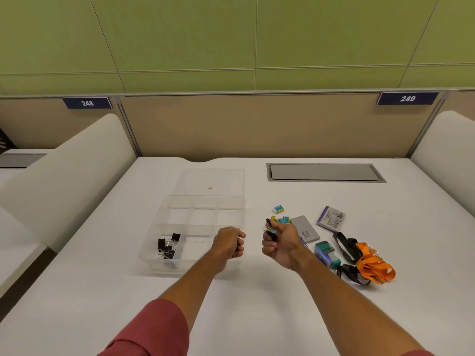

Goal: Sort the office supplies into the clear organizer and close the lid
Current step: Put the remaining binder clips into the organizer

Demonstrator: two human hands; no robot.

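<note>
A clear organizer (pixel 164 217) sits on the white desk, with several black binder clips (pixel 168 246) in its front left compartment. Its clear lid (pixel 195 178) lies flat just behind it. My left hand (pixel 228 242) hovers over the organizer's front right corner, fingers curled around something dark that I cannot identify. My right hand (pixel 279 242) is just right of the organizer, pinching a small black binder clip (pixel 270 226) between its fingertips. Behind that hand lie small teal and yellow boxes (pixel 278 209).
To the right lie a grey case (pixel 304 227), a purple-edged booklet (pixel 331 218), a teal stapler (pixel 325 251) and a black and orange lanyard (pixel 370 263). A grey cable hatch (pixel 325 172) is set in the desk at the back. White dividers flank both sides.
</note>
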